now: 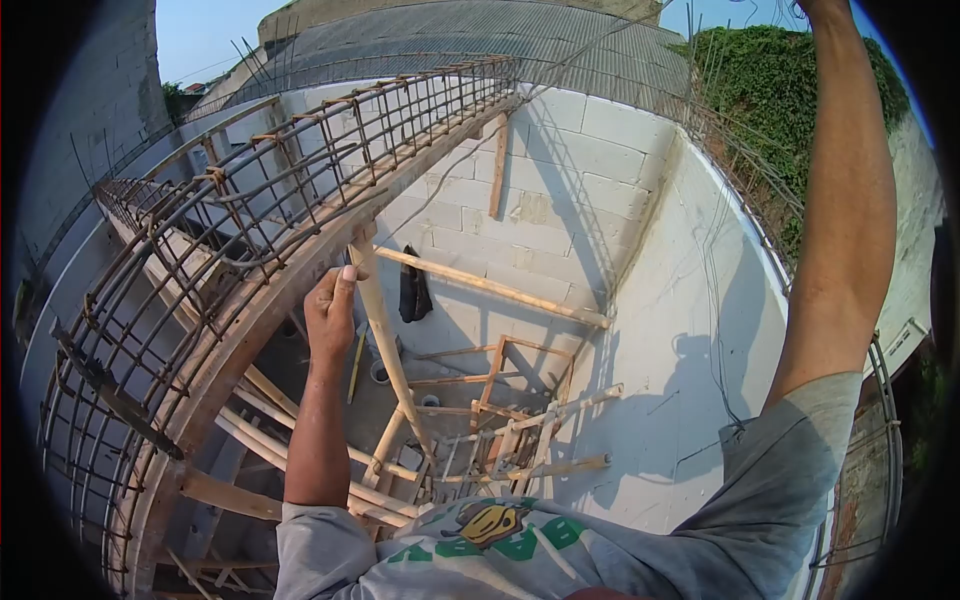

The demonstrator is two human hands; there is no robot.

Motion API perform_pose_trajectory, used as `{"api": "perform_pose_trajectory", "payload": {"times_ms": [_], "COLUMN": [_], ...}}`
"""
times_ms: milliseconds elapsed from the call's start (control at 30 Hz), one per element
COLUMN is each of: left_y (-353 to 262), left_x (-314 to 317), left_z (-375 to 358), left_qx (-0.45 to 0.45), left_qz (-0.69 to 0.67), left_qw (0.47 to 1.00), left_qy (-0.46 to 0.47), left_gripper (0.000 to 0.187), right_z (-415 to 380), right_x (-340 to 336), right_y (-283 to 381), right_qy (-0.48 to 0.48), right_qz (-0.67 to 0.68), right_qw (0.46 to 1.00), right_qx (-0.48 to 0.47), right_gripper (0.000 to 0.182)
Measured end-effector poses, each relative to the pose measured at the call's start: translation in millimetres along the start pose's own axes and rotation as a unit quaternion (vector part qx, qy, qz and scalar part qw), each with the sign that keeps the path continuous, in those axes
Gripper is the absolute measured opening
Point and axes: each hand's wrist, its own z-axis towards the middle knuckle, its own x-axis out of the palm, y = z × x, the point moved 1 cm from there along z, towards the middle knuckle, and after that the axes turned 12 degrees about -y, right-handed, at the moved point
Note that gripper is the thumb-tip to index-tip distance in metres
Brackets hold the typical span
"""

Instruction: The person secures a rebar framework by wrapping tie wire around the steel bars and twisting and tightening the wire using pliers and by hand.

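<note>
My left hand (330, 308) is closed in a pinch, thumb upward, just below the wooden formwork board (345, 215). What it holds, if anything, is too small to make out. Right beside it stands a wooden pole (382, 330), its top meeting the board's underside. A long rebar cage (290, 165) lies along the board, tied with wire. My right arm reaches up, and only a bit of my right hand (824, 7) shows at the top edge, its fingers mostly cut off. Thin dark wire (742, 14) hangs close to that hand.
White block walls (590, 150) enclose a deep space below. Down there are timber frames and poles (490, 400). A horizontal pole (500, 288) crosses ahead, near a hanging dark cloth (413, 287). A dark flat bar (115, 395) rests on the cage at left. Upright rebar lines the wall tops.
</note>
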Motion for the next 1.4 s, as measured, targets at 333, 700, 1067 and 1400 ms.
{"api": "perform_pose_trajectory", "payload": {"times_ms": [333,700,1067,1400], "left_y": [41.9,29.7,17.0,-153.5], "left_x": [61.6,143.3,190.8,243.4], "left_z": [-78.6,-112.7,-119.7,-175.5], "left_qx": [-0.172,-0.241,-0.114,0.325], "left_qz": [-0.116,-0.158,-0.046,-0.142], "left_qw": [0.957,0.896,0.938,0.856], "left_qy": [0.201,0.338,0.323,0.376], "left_gripper": [0.043,0.042,0.036,0.102], "right_z": [4.7,-43.3,-116.8,-141.8], "right_x": [-86.1,-256.8,-306.1,-315.4], "right_y": [15.1,5.6,-21.6,-36.3], "right_qy": [-0.005,0.034,-0.044,-0.076], "right_qz": [-0.393,-0.728,-0.801,-0.786], "right_qw": [0.919,0.685,0.585,0.585], "right_qx": [-0.028,0.007,0.116,0.184], "right_gripper": [0.020,0.036,0.050,0.048]}}
